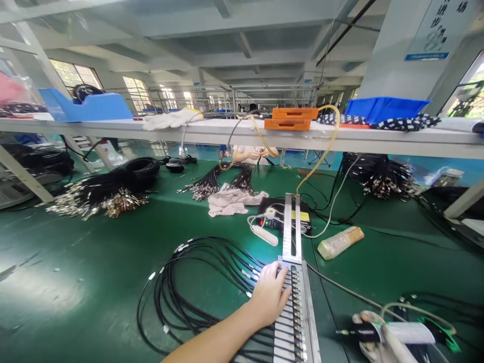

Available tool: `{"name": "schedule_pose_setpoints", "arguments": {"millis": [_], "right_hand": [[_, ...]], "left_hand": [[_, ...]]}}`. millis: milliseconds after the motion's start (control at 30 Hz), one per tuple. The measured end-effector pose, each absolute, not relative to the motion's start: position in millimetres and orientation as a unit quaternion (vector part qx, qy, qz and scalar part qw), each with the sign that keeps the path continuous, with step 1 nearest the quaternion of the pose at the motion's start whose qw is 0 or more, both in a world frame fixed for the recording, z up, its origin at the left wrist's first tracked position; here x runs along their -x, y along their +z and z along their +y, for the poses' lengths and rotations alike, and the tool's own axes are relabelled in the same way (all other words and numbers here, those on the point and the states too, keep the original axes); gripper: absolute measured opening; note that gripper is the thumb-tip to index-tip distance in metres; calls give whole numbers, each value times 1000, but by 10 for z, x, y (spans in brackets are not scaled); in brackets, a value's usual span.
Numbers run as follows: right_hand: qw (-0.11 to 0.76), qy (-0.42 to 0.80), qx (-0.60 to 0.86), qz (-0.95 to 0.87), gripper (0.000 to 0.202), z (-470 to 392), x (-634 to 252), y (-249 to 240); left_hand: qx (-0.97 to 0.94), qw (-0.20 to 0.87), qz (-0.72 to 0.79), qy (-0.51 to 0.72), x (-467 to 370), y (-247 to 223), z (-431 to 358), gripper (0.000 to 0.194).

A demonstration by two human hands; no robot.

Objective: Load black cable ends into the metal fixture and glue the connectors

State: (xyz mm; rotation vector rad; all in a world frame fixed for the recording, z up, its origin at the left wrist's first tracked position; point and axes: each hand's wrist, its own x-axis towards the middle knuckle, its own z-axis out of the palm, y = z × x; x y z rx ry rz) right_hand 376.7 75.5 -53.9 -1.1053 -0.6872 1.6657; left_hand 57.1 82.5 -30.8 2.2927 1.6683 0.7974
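My bare left hand (267, 295) lies over the upper part of a long metal fixture (312, 322), thumb and fingers somewhat apart, fingertips near its row of connectors (297, 302). Black cables (181, 297) with metal ends run from the slots and loop out to the left, partly behind my forearm. At the lower right, my gloved right hand (385, 343) is wrapped around an electric screwdriver (406, 333). It has a white body and black nose, its bit pointing left toward the fixture without touching it.
Behind the fixture sits a black controller box (268, 206) with a white cord. A wrapped block (340, 242) and a crumpled cloth (236, 201) lie nearby. Cable bundles (109, 191) line the back. Overhead, a shelf (227, 132) carries blue bins (385, 108) and orange cases (291, 118). Another person's hands (260, 153) show beyond.
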Motion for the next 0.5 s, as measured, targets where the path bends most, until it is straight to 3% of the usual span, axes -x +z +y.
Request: {"name": "schedule_pose_setpoints", "arguments": {"millis": [267,500], "right_hand": [[506,635,423,-402,40,920,-3093,78],[501,482,484,-532,26,1291,-2708,-54]], "left_hand": [[-781,160,559,228,-495,-259,850,48],[-786,154,556,224,-477,-209,817,48]]}}
